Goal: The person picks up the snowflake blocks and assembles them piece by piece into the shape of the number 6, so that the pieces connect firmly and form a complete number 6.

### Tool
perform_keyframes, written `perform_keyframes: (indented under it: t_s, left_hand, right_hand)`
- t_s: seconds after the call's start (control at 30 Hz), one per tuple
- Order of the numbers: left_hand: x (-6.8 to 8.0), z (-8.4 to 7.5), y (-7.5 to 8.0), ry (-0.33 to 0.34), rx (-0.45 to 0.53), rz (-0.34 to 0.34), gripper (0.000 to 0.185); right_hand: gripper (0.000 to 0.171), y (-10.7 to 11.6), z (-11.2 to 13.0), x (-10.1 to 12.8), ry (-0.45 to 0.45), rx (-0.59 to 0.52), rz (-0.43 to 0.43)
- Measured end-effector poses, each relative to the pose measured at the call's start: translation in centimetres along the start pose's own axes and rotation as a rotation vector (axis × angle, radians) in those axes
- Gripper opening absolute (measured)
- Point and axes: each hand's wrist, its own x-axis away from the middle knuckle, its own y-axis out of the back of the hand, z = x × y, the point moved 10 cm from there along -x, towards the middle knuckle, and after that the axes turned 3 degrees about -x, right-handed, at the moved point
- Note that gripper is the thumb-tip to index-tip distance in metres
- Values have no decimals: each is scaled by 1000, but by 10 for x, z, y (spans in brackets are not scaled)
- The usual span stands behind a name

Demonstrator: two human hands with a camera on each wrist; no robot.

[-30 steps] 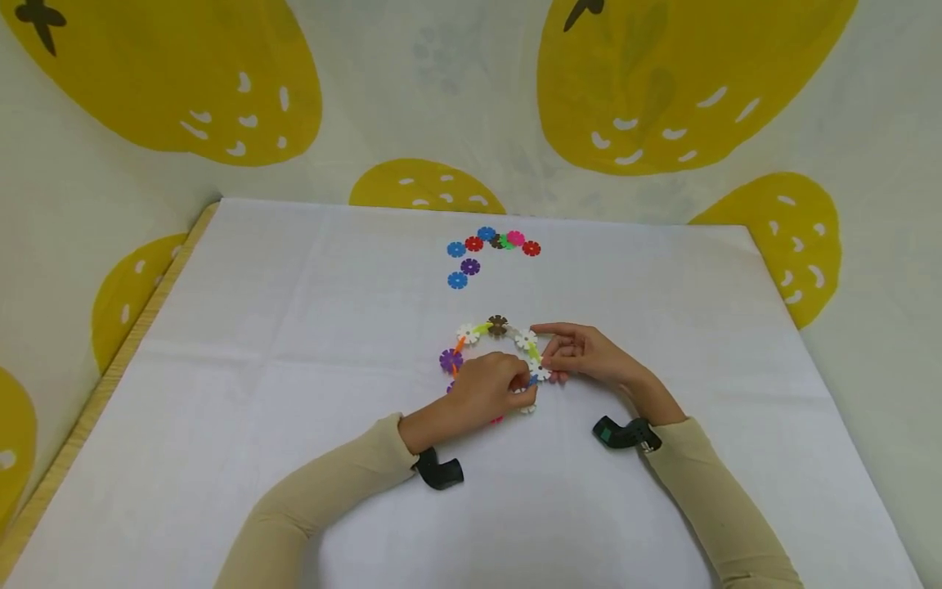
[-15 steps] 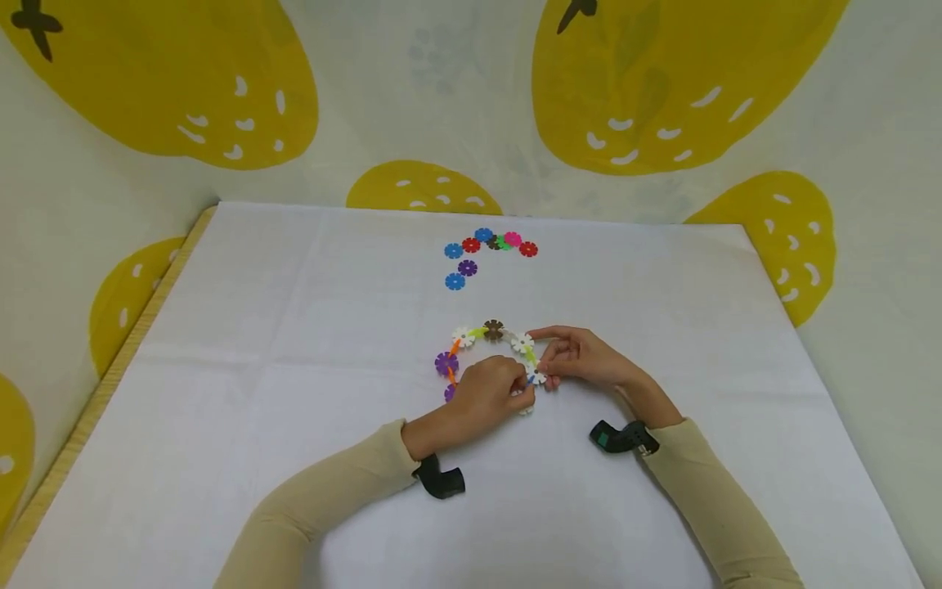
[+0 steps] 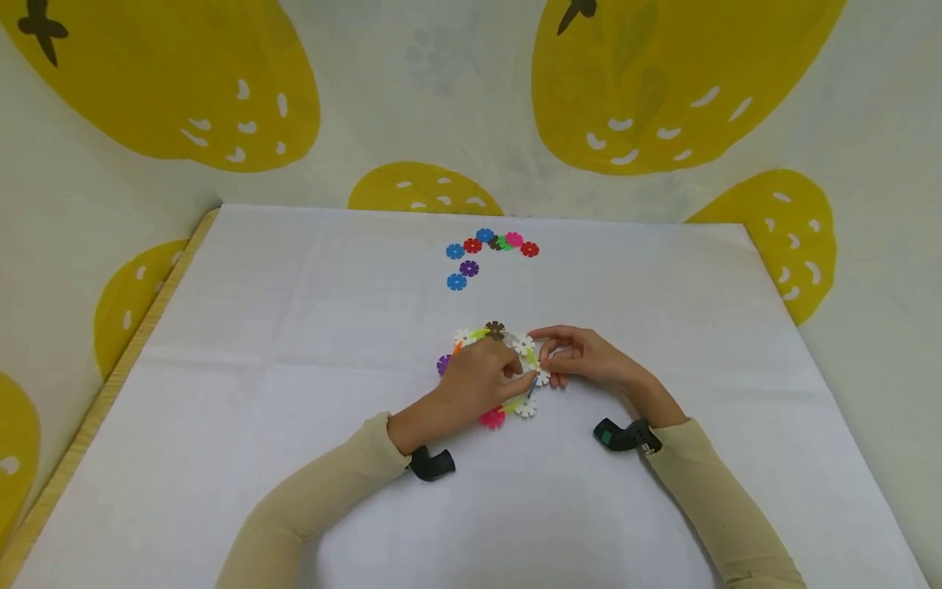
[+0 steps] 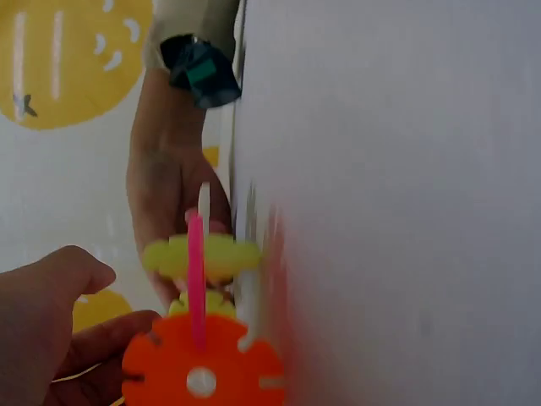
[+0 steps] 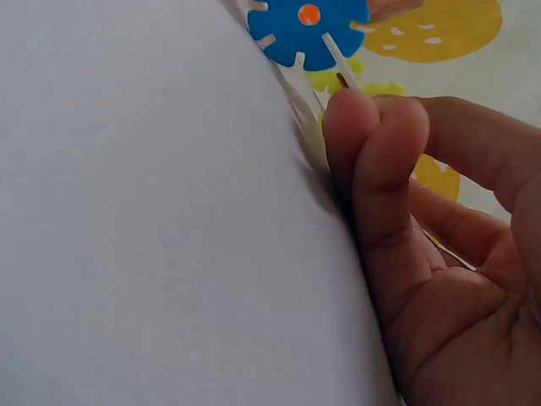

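Note:
A ring of slotted plastic flower discs lies in the middle of the table, with a brown disc (image 3: 495, 330) at its far side and a pink disc (image 3: 493, 418) nearest. My right hand (image 3: 589, 357) pinches a white flower disc (image 3: 543, 376) on the ring's right side between thumb and fingertips. In the right wrist view, a blue disc (image 5: 308, 34) is slotted onto that white one. Over the ring's inside is my left hand (image 3: 474, 378), thumb and index finger apart with a gap between them. It hides part of the left side; the left wrist view shows an orange disc (image 4: 203, 364) beside its fingers.
Beyond the ring lie several loose flower discs, among them a purple disc (image 3: 468, 268), a blue disc (image 3: 457, 282) and a red disc (image 3: 530, 249). A white cloth (image 3: 331, 311) covers the table, and a fruit-patterned curtain (image 3: 441, 98) hangs behind.
My left hand has loosened from the ring's right side and drawn slightly left, bringing the pink disc and a white disc into sight. The right hand keeps its pinch almost unmoved.

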Motion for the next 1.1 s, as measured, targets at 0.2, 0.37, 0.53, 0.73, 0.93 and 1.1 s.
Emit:
perform_keyframes:
  t_s: [0.2, 0.37, 0.53, 0.73, 0.93, 1.1]
  left_hand:
    - [3, 38, 26, 53, -80, -102, 14]
    - [8, 77, 27, 213, -9, -40, 33]
    - [13, 97, 11, 326, 97, 143, 55]
    - [15, 103, -1, 317, 168, 231, 48]
    - [14, 104, -4, 255, 268, 195, 36]
    - [14, 108, -6, 214, 363, 183, 34]
  right_hand:
    - [44, 13, 1, 0, -30, 75, -92]
    - [41, 20, 3, -3, -29, 82, -131]
    - [38, 27, 3, -10, -52, 80, -180]
    - [36, 35, 7, -20, -69, 61, -237]
    - [34, 44, 12, -37, -80, 114, -277]
    - [34, 48, 15, -58, -77, 174, -267]
